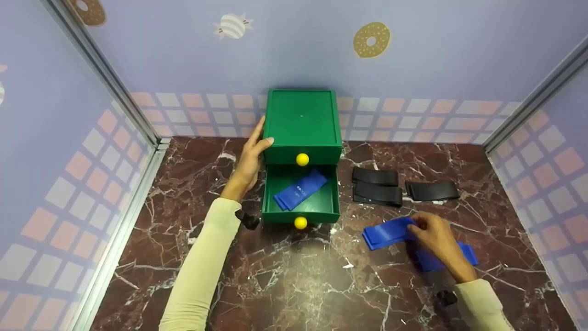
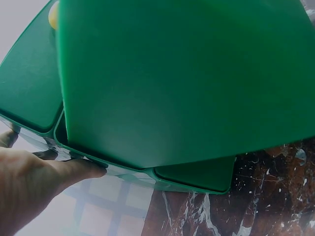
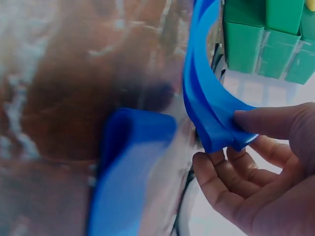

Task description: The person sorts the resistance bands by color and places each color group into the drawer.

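A green drawer cabinet (image 1: 303, 117) stands against the back wall, and its lower drawer (image 1: 301, 217) is pulled out. Inside that drawer lies a folded blue resistance band (image 1: 301, 189) with pale printing. My left hand (image 1: 251, 154) rests along the cabinet's left side, thumb at the top front corner. In the right wrist view, my right hand (image 3: 256, 167) pinches the end of another blue resistance band (image 3: 216, 108) between thumb and fingers. One more folded blue band (image 3: 130, 172) lies on the table below that hand, partly hidden by the wrist in the head view.
Folded black bands (image 1: 376, 186) lie right of the cabinet, with another black band (image 1: 432, 191) farther right. Yellow knobs (image 1: 301, 223) project from the drawer fronts. Patterned walls (image 1: 303, 50) enclose the marbled table (image 1: 298, 285) on three sides.
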Tool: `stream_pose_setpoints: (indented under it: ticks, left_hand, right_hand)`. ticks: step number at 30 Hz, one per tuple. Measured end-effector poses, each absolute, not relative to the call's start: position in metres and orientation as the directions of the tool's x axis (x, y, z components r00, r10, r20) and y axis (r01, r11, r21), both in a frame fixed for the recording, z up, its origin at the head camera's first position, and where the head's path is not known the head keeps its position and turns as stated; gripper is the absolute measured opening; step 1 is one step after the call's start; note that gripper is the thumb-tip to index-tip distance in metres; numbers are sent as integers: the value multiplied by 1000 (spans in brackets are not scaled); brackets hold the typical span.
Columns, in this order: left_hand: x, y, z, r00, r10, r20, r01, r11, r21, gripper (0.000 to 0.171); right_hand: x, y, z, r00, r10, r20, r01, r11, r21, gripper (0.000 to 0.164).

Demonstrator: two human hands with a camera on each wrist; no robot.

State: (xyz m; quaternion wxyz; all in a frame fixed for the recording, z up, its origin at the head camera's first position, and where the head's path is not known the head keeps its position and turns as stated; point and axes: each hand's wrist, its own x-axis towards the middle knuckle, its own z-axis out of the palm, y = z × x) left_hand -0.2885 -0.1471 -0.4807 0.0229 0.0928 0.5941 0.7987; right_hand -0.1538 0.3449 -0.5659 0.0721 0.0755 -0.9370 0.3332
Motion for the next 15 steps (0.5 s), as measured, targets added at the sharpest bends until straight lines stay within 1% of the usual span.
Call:
stream_pose_setpoints:
  ticks: [4,9,11,15]
  left_hand:
    - [-289,-147,-481,-981,145,126,79,-291,953,81]
    - [-289,-148,-481,-981,147,124,76,-296,952,80]
    - [-289,-147,-481,-981,151,122,74,-292,954,80]
    - [-289,-148,-482,-980,159,123,74,-284,956,81]
  right_hand:
    - [-152,327,-537,-976,-133,174,-210,791,-574,10]
    - [-158,315,-519,-974,-167,154,-226,787,-574,9]
    - [-161,311,-513,-970,-176,170,-242,785,-570,9]
    - [-165,305,-500,-952,-188,241,-294,781,-551,10]
